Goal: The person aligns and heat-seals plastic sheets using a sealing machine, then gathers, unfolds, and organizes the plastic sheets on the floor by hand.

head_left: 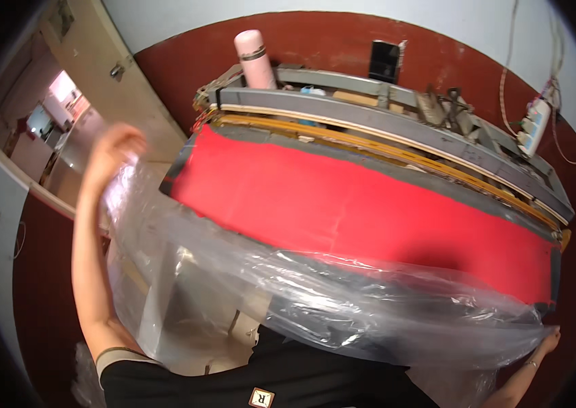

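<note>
A wide clear plastic sheet (315, 289) is stretched between my hands along the near side of a red cloth (281, 190). My left hand (121, 146), blurred by motion, is raised at the left with fingers curled on a corner of the sheet. At the far right, my right hand (552, 338) pinches the sheet's other end, low beside the cloth's near right corner. The cloth lies flat, with faint creases, on the dark grey top of a long machine table (173, 178). The sheet's far edge overlaps the cloth's near edge; the rest hangs towards my body.
Behind the cloth run a yellow-orange bar (369, 143) and a grey metal beam (315, 102). A pink flask (254, 61), a dark phone (384, 61) and metal tools (448, 109) stand or lie at the back. A power strip (536, 126) hangs right; an open door (107, 61) is left.
</note>
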Demonstrator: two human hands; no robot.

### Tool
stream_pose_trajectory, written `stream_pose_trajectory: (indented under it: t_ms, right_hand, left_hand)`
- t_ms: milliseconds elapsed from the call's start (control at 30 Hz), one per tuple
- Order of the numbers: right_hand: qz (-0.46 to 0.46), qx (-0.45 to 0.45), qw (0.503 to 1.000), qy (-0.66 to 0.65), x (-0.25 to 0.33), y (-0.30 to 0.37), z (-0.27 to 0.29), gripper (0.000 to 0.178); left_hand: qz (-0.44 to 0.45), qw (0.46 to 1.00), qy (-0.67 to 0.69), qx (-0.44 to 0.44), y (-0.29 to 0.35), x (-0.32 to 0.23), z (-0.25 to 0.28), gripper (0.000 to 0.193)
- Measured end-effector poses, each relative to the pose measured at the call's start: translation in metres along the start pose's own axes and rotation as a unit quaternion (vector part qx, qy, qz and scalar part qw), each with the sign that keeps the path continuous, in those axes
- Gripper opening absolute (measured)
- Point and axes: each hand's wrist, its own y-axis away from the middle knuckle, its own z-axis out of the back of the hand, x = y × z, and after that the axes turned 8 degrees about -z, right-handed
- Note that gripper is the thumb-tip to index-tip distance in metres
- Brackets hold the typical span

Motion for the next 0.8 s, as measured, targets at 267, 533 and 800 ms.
stream_pose_trajectory:
  t_ms: [267, 533, 800]
  right_hand:
    - [0.045, 0.012, 0.998, 0.052, 0.026, -0.012, -0.025, 0.061]
    - [0.148, 0.057, 0.984, 0.076, 0.065, -0.034, -0.086, 0.05]
    - [0.203, 0.081, 0.976, -0.005, 0.107, 0.001, -0.119, 0.038]
  left_hand:
    - [0.091, 0.746, -0.489, 0.444, 0.183, 0.156, -0.103, 0.028]
    - [0.001, 0.75, -0.593, -0.293, 0.004, 0.086, 0.117, 0.02]
    - [-0.071, 0.874, -0.48, -0.029, 0.046, 0.164, -0.043, 0.046]
